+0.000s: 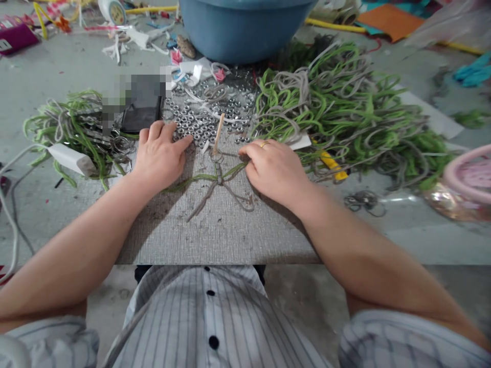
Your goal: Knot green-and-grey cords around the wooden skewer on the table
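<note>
A small knotted piece of green and grey cord lies on the textured mat, its strands spreading to several sides. At its top is a metal ring, close to the foot of an upright wooden stick. My right hand is closed in a pinch at the end of the right green strand. Palm down on the mat, my left hand has its fingers spread beside a scatter of small silvery metal rings. The left green strand runs toward its wrist, not visibly gripped.
Behind the rings stands a blue basin. A big heap of green and grey cords lies right, a smaller bundle left. A dark phone and a white charger block are left; a pink-rimmed container is far right.
</note>
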`<state>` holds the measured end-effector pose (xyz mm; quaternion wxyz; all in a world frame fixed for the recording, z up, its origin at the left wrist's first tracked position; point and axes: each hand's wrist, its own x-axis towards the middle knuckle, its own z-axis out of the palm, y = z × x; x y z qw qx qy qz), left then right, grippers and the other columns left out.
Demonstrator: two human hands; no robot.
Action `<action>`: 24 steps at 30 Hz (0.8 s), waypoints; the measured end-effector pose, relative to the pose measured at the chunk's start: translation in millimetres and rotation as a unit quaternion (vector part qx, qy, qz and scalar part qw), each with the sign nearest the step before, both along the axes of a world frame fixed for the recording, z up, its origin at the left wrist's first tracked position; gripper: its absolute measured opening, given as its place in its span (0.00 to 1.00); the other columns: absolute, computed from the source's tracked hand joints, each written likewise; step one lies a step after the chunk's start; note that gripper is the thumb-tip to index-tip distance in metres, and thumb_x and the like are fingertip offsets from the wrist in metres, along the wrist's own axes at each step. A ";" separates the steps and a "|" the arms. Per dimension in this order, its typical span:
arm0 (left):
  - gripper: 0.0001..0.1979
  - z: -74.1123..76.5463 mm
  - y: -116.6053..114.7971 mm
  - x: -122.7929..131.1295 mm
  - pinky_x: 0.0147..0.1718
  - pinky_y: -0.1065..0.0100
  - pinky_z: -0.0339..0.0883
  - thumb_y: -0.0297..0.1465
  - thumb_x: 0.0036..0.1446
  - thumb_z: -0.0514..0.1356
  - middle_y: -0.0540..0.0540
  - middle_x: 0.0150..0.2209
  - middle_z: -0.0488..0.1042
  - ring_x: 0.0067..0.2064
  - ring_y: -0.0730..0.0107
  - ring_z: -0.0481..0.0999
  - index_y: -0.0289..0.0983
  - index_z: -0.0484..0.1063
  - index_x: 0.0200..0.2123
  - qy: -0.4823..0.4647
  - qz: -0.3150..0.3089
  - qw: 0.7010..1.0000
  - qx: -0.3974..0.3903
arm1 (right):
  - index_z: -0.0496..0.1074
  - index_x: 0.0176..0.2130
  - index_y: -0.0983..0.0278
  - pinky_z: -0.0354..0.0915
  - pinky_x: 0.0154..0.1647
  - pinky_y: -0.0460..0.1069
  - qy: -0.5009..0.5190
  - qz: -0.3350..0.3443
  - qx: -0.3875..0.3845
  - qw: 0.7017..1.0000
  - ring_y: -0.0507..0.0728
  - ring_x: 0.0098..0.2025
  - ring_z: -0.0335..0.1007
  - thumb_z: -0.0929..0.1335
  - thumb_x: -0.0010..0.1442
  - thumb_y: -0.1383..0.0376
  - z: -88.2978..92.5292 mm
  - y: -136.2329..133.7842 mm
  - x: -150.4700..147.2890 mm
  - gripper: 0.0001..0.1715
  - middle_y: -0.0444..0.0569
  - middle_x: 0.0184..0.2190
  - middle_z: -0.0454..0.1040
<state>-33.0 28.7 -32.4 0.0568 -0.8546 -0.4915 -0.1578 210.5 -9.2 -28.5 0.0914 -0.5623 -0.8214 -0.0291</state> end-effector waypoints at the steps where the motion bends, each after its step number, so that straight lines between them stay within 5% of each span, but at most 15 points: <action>1: 0.16 0.5 -0.3 0.6 0.52 0.42 0.57 0.29 0.60 0.53 0.39 0.56 0.68 0.60 0.41 0.60 0.41 0.73 0.50 -0.001 0.002 1.000 -0.010 | 0.74 0.44 0.68 0.61 0.41 0.56 0.009 0.003 0.001 1.000 0.66 0.45 0.72 0.59 0.55 0.76 -0.6 0.2 0.0 0.21 0.59 0.42 0.78; 11: 0.10 25.8 -10.3 13.3 0.52 0.45 0.58 0.32 0.61 0.56 0.39 0.47 0.76 0.56 0.43 0.65 0.35 0.77 0.34 0.075 0.024 0.995 -0.065 | 0.75 0.42 0.67 0.64 0.43 0.56 0.053 -0.002 0.048 0.997 0.64 0.44 0.73 0.60 0.56 0.75 -4.4 1.3 2.0 0.19 0.57 0.40 0.79; 20: 0.08 22.3 -11.5 13.2 0.43 0.51 0.63 0.28 0.59 0.56 0.40 0.34 0.77 0.48 0.49 0.71 0.36 0.70 0.28 0.118 0.022 0.992 -0.027 | 0.75 0.38 0.64 0.63 0.42 0.55 0.079 0.006 0.044 0.996 0.63 0.42 0.74 0.61 0.61 0.69 -4.1 0.8 1.0 0.13 0.54 0.37 0.80; 24: 0.07 16.8 -10.6 11.9 0.43 0.52 0.64 0.26 0.56 0.56 0.42 0.29 0.74 0.45 0.51 0.73 0.37 0.68 0.26 0.060 0.019 0.998 -0.029 | 0.75 0.38 0.63 0.62 0.42 0.54 0.077 0.004 0.021 0.997 0.62 0.42 0.73 0.61 0.62 0.67 -0.2 0.0 1.0 0.14 0.54 0.37 0.79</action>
